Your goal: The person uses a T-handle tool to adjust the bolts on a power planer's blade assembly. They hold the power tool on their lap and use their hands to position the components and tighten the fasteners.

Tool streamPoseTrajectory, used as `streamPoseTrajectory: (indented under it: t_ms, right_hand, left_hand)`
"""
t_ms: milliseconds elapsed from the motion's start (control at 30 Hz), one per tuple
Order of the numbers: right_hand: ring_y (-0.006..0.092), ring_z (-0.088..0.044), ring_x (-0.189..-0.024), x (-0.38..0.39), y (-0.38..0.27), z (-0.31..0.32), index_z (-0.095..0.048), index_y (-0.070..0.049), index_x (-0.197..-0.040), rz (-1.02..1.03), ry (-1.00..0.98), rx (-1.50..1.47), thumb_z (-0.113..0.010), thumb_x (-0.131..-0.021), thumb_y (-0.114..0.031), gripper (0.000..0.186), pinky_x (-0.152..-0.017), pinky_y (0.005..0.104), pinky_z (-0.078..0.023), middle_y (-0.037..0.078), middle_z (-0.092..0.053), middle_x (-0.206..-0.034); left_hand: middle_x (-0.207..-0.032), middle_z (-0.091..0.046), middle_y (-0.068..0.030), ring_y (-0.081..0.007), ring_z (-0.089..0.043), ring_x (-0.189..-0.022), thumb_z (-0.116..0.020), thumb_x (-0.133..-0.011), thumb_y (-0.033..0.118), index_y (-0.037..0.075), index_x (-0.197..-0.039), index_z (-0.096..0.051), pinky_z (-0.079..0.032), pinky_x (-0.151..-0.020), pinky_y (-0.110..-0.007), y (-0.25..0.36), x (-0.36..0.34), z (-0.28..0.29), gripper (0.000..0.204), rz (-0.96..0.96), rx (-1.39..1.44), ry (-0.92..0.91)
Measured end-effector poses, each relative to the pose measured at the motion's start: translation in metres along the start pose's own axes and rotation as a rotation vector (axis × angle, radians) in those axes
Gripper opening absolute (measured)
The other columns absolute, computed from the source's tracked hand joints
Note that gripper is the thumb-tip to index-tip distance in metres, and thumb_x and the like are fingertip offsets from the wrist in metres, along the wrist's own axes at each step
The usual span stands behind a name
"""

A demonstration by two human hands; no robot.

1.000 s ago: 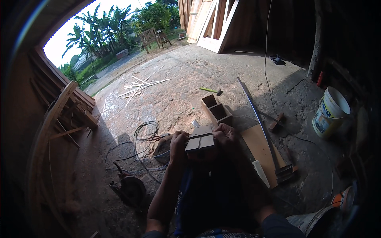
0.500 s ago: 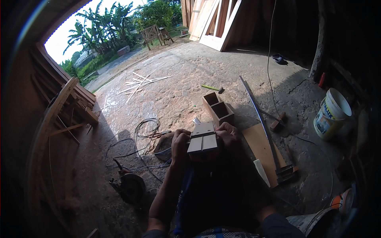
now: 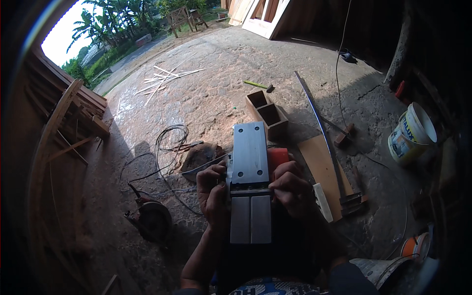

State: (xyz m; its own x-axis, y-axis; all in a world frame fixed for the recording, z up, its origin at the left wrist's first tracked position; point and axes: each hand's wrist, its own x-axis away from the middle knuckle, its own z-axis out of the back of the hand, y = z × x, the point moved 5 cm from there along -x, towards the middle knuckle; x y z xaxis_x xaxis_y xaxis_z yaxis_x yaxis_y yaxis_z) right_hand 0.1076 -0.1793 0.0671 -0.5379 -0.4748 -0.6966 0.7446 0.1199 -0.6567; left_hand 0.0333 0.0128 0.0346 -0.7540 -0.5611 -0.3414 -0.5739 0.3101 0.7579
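Observation:
An electric hand planer [image 3: 250, 155] is held up in front of me, its metal sole facing me. The sole is in two plates: a smooth one with several screws at the far end and a grooved one nearer me. Between them runs the dark blade slot. My left hand [image 3: 212, 191] is closed on the planer's left side by the slot. On the opposite side, my right hand [image 3: 292, 189] grips the edge, fingers bent at the slot. Part of the red body shows beyond my right hand; the rest is hidden behind the sole.
Beyond the planer stands a two-compartment wooden box [image 3: 277, 132], with a green-handled hammer [image 3: 258, 85] behind it. A long bar clamp [image 3: 327, 137] lies across a brown board [image 3: 314, 152] on the right, near a white bucket [image 3: 405, 140]. At left are a circular saw [image 3: 153, 219] and coiled cable [image 3: 169, 132].
The planer has been tilted and raised nearer to me, so its whole sole now shows. Both hands moved with it, and the view has shifted slightly downward.

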Motion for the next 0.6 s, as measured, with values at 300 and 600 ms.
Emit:
streamPoseTrajectory:
  t_ms: [300,600]
  right_hand:
    - [0.0112,-0.057,-0.087,0.085,0.192,0.045,-0.062,0.000,-0.106,-0.809,0.335,-0.213,-0.054,-0.097,-0.014,0.018,-0.082,0.0282,-0.048,0.004,-0.061,-0.091]
    - [0.0209,-0.062,-0.090,0.230,0.290,-0.050,-0.059,0.001,-0.112,-1.080,-0.274,0.527,-0.057,-0.094,-0.016,0.025,-0.081,0.0338,-0.050,0.012,-0.064,-0.101]
  left_hand:
    - [-0.116,-0.055,-0.0142,-0.0311,-0.046,-0.128,-0.049,-0.072,0.002,0.002,-0.104,-0.050,-0.030,-0.113,-0.046,-0.003,-0.002,0.004,0.032,-0.005,0.013,-0.017]
    - [-0.114,-0.055,-0.0143,-0.0317,-0.046,-0.127,-0.049,-0.070,0.004,0.002,-0.102,-0.050,-0.029,-0.112,-0.046,-0.001,-0.004,0.002,0.032,0.005,0.012,0.017]
